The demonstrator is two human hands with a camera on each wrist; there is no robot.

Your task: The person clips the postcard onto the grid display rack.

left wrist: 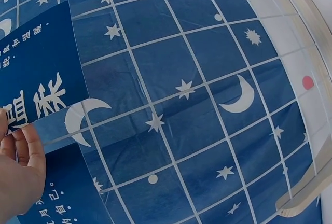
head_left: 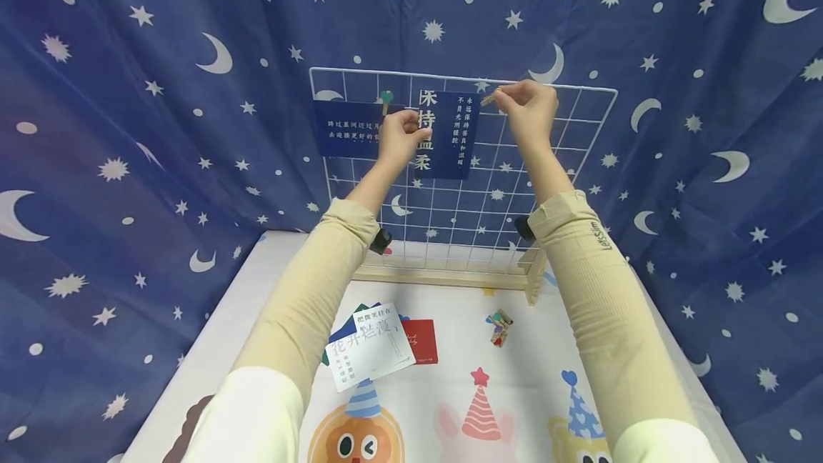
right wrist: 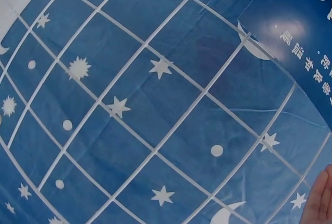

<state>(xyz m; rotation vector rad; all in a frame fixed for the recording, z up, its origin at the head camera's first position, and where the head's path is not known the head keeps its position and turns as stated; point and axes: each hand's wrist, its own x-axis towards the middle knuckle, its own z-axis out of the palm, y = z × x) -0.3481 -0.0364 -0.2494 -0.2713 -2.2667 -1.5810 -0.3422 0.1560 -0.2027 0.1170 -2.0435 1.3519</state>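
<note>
An upright blue card with white characters lies against the white wire grid. My left hand pinches its left edge between thumb and fingers; the left wrist view shows the fingers at that edge. Near the card's upper right corner, my right hand holds a small wooden clothespin by one end. In the right wrist view only part of the hand shows, and the clothespin is out of sight. A second, sideways blue card hangs at left under a clothespin with a green heart.
The grid stands in a wooden base on a white cartoon-print tablecloth. Before it lie a pile of cards, a red card and several small clothespins. A blue star-and-moon curtain hangs behind.
</note>
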